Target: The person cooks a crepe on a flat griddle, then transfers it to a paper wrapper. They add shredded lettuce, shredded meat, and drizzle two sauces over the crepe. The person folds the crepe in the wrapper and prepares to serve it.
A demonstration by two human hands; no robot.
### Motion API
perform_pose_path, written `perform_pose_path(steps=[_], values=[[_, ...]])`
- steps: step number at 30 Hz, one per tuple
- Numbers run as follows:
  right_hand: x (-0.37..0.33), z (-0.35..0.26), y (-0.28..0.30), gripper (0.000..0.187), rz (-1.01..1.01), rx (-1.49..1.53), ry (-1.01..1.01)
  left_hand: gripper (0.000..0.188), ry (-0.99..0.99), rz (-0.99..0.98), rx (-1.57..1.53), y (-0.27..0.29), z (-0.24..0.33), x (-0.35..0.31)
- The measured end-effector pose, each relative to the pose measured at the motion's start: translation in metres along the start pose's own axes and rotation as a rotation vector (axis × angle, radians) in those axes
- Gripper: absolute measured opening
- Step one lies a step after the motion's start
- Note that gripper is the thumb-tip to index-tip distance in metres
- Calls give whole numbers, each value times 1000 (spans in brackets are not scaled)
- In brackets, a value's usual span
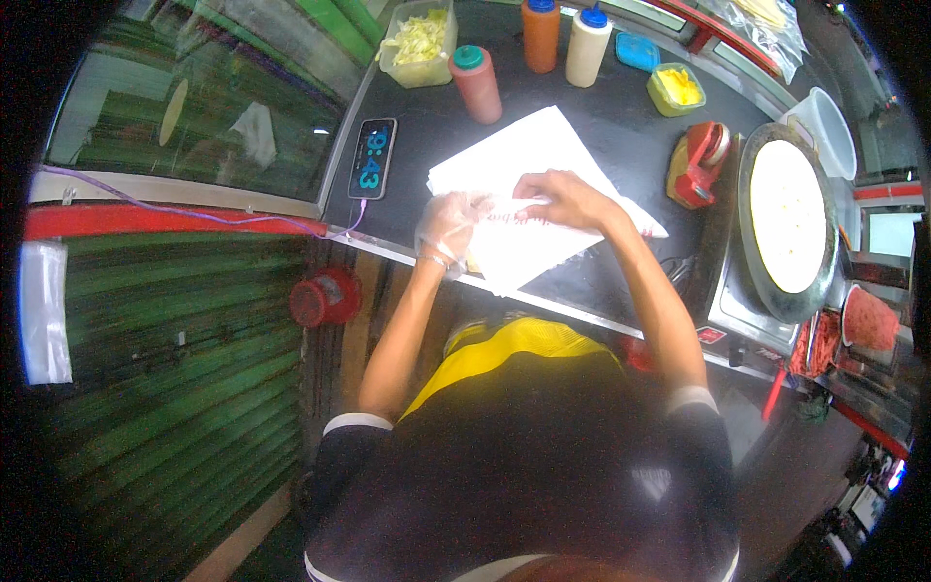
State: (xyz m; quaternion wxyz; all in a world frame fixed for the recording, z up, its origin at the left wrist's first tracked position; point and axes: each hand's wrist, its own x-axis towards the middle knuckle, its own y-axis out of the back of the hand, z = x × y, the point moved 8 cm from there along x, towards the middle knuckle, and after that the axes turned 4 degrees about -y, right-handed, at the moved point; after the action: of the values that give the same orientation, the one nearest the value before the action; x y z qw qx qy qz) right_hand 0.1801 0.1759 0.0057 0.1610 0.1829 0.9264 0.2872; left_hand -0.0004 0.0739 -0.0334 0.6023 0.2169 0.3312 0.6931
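Note:
White wrapping paper [543, 145] with red print lies spread over the dark counter in front of me, its near corner hanging over the front edge. My left hand [450, 229], in a clear plastic glove, is closed on the paper's left side. A small pale yellowish bit of something shows under the paper beside that hand; most of it is hidden. My bare right hand [567, 199] rests on the middle of the paper with fingers curled, pinching a fold of it.
Behind the paper stand a red sauce bottle [477, 87], an orange bottle [540, 39], a white bottle [588, 48], a tub of shredded cabbage [419, 47] and a yellow spread tub [677, 89]. Left lies a charging phone [372, 160]. Right are a tape dispenser [698, 167] and a griddle with flatbread [786, 215].

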Motion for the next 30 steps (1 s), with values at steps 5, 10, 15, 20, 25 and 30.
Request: perform_pose_path(steps=[5,10,15,20,25,30], values=[[21,-1,18,36,23,-327,135,35,-153,181,251,16,20,32],[16,-20,-18,39,201,-599,55,32,-190,164,320,12,20,59],[5,-38,-48,52,452,-693,141,29,-183,-85,278,11,21,106],[20,-34,-42,60,344,-626,76,29,-1,-194,401,11,20,125],[19,-42,-42,55,329,-580,0,30,-23,-148,494,10,26,122],[8,-51,-51,48,442,-642,60,30,7,-129,519,11,27,116]])
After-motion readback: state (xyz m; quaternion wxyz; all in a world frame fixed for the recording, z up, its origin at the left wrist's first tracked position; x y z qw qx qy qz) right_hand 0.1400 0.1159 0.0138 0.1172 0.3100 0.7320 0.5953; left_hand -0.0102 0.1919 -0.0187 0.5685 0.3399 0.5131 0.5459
